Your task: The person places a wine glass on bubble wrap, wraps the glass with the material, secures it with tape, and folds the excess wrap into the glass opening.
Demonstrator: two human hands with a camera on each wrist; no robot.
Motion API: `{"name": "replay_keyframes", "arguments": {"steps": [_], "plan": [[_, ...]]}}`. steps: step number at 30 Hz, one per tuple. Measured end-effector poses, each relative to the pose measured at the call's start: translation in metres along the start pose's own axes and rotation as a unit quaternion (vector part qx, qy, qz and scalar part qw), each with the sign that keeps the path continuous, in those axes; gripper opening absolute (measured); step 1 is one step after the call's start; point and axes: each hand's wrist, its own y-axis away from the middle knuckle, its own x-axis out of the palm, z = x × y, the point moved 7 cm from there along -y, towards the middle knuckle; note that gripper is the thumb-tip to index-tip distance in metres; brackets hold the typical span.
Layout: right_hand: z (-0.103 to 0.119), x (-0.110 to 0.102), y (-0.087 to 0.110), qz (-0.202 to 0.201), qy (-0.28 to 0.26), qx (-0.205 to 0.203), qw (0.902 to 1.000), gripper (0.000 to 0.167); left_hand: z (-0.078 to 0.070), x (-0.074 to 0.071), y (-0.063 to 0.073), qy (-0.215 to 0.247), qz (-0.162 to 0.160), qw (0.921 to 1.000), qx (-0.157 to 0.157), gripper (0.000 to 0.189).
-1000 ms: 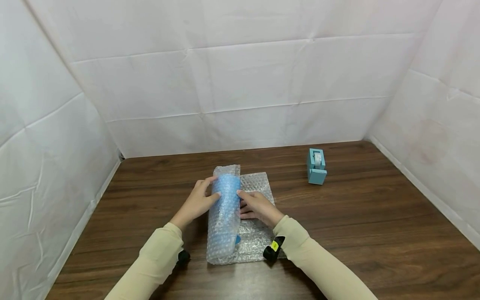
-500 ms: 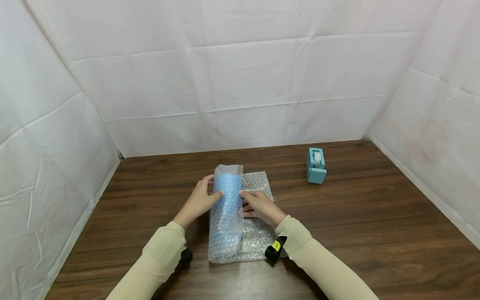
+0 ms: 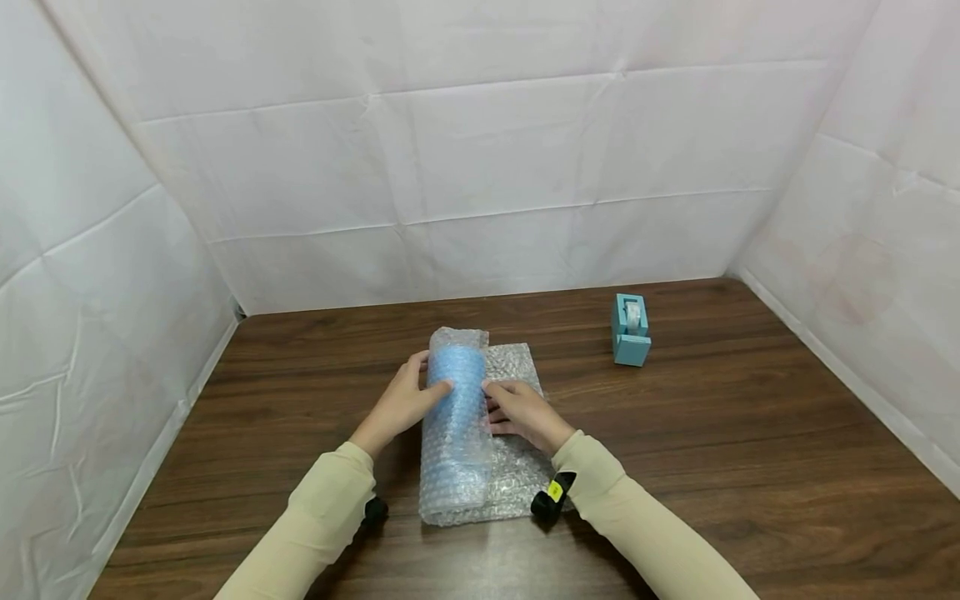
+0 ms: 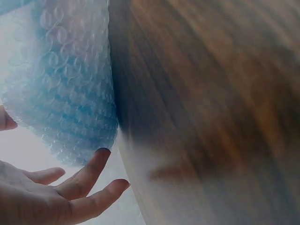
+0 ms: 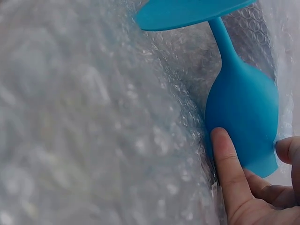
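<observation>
A blue plastic wine glass [image 5: 241,103] lies on its side under a folded-over layer of clear bubble wrap [image 3: 453,471]. In the right wrist view its foot and stem show within the fold. My left hand [image 3: 405,400] holds the wrapped bundle from the left, thumb on top and fingers along the far left side. In the left wrist view the fingertips [image 4: 102,152] are spread at the end of the bundle. My right hand [image 3: 525,414] grips the flap's edge from the right, thumb outside, with a finger lying against the glass's bowl inside the fold.
The unrolled part of the bubble wrap lies flat to the right of the bundle, partly beneath my right hand. A light blue tape dispenser [image 3: 631,331] stands at the back right of the brown wooden table [image 3: 720,400]. White cloth walls [image 3: 495,150] enclose the back and sides.
Both hands and the upper layer of wrap have shifted slightly to the right. The glass's blue foot, which stuck out at the flap's edge in the head view, is now covered.
</observation>
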Motion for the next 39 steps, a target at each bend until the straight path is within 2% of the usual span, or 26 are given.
{"name": "replay_keyframes", "arguments": {"steps": [5,16,20,29,33,39], "plan": [[-0.001,-0.002,0.000,-0.004,-0.012,-0.006,0.9999,0.043,-0.002,0.003,0.000,-0.005,0.001,0.9999,-0.010,0.074],[0.001,-0.006,0.002,-0.010,-0.024,-0.016,0.9995,0.026,-0.007,0.006,0.000,-0.012,-0.011,0.9998,-0.010,0.076],[-0.002,-0.007,0.000,-0.011,-0.029,-0.020,0.9993,0.027,-0.008,0.007,-0.001,-0.012,-0.013,0.9998,-0.008,0.076],[-0.004,-0.010,0.000,-0.022,-0.062,-0.042,0.9970,0.045,-0.008,0.009,-0.001,-0.015,-0.018,0.9997,-0.006,0.078],[-0.001,-0.011,0.001,-0.027,-0.068,-0.063,0.9954,0.042,-0.008,0.010,-0.003,-0.016,-0.020,0.9997,-0.005,0.079],[0.003,-0.010,0.003,-0.014,-0.040,-0.086,0.9954,0.033,-0.008,0.011,-0.003,-0.019,-0.020,0.9996,-0.003,0.080]]}}
